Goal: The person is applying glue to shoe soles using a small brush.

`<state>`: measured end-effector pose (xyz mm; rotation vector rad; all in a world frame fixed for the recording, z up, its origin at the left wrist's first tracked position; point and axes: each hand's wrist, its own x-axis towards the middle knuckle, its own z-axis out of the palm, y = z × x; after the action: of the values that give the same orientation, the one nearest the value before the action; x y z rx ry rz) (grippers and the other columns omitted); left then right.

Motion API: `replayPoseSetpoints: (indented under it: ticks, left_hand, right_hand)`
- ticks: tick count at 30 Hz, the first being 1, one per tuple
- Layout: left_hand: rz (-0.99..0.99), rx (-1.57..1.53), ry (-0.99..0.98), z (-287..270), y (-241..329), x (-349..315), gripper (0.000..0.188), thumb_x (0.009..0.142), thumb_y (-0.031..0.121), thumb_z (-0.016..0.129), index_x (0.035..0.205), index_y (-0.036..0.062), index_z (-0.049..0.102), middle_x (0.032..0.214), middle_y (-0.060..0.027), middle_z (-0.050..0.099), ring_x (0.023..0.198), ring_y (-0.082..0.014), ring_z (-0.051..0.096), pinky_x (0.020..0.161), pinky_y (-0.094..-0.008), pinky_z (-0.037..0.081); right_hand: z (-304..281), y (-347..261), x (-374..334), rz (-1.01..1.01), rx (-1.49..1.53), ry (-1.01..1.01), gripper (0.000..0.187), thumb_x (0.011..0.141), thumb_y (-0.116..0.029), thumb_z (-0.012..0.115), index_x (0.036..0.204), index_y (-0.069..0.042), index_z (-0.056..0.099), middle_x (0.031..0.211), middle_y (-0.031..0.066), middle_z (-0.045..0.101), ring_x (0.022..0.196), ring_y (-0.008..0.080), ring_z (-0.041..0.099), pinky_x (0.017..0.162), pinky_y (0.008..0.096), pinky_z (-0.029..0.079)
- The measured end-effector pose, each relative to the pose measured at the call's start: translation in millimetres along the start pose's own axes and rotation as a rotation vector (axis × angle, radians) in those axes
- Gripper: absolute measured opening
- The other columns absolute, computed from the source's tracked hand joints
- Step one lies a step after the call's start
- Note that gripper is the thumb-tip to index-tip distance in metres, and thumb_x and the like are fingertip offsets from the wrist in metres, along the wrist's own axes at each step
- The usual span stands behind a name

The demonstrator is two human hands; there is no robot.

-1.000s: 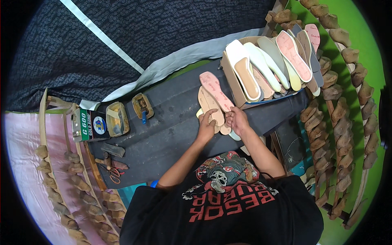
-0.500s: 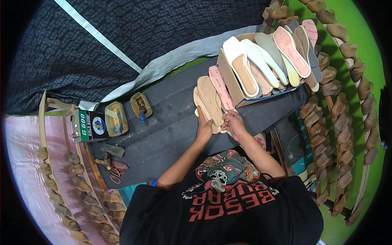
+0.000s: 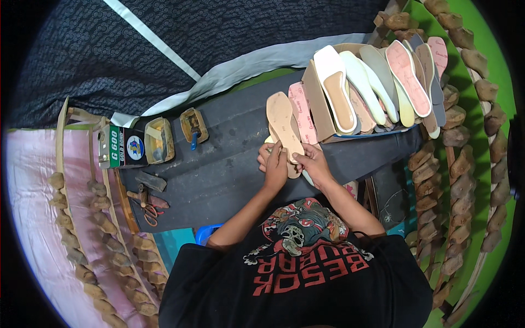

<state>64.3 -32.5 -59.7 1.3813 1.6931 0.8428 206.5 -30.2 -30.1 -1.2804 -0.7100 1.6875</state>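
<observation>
Both hands are at the heel half of a tan shoe insole [image 3: 284, 117], its broad toe end pointing away from me. My left hand [image 3: 273, 165] grips its left side with curled fingers, the thumb on top. My right hand [image 3: 311, 165] pinches the right edge near the heel between thumb and fingers. Beneath lies at least one more tan insole, mostly covered. A pink insole [image 3: 302, 109] with writing on it lies just right of them, next to the cardboard box [image 3: 321, 112]. The undersides of my fingers are hidden.
White, grey, pink and tan insoles [image 3: 407, 79] fill the box on the dark table [image 3: 229, 158]. At left stand a glue can [image 3: 121, 146] and two crusted tubs [image 3: 159, 141]. Scissors [image 3: 150, 215] lie near a hammer. Racks of wooden shoe lasts [image 3: 458, 202] flank both sides.
My left hand has shifted from the stack's left edge to the upper insole's heel half, fingers more curled. My right thumb now presses this insole's edge. The surroundings have shifted right in view.
</observation>
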Motion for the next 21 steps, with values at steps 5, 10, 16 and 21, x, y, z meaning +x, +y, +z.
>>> replayPoseSetpoints:
  ticks: [5,10,16,21]
  left_hand:
    - [-0.082,-0.650,0.006,-5,-6,13,0.049,0.109,0.036,0.034,0.141,0.0015,0.050,0.116,-0.0093,0.063,0.100,-0.0169,0.060,0.089,-0.0303,0.047]
    - [-0.306,-0.812,-0.014,-40,-16,3,0.051,0.109,0.038,0.036,0.144,0.0034,0.047,0.116,-0.0093,0.065,0.101,-0.0174,0.064,0.086,-0.0312,0.052]
    - [-0.258,-0.976,0.043,-72,-21,-28,0.053,0.108,0.039,0.040,0.149,0.0052,0.042,0.123,-0.0119,0.065,0.105,-0.0207,0.065,0.094,-0.0331,0.051]
    - [-0.420,-1.311,-0.039,-103,-33,-48,0.054,0.102,0.040,0.042,0.148,0.0114,0.040,0.120,-0.0113,0.062,0.103,-0.0244,0.065,0.090,-0.0423,0.053]
  right_hand:
    - [4,6,6,0.087,-0.121,-0.291,0.026,0.098,-0.010,0.064,0.121,-0.001,0.063,0.082,-0.0020,0.063,0.062,0.0050,0.054,0.058,0.0199,0.044]
    - [26,18,9,0.119,-0.235,-0.436,0.023,0.098,-0.010,0.063,0.119,-0.001,0.062,0.085,-0.0007,0.062,0.067,0.0063,0.054,0.060,0.0217,0.045]
    - [48,18,23,0.072,-0.335,-0.491,0.034,0.092,-0.010,0.072,0.116,-0.001,0.050,0.078,-0.0001,0.055,0.066,0.0075,0.053,0.058,0.0224,0.046]
    - [80,6,35,0.105,-0.235,-0.475,0.048,0.094,-0.014,0.070,0.130,-0.002,0.041,0.095,0.0046,0.056,0.068,0.0075,0.054,0.059,0.0218,0.046]
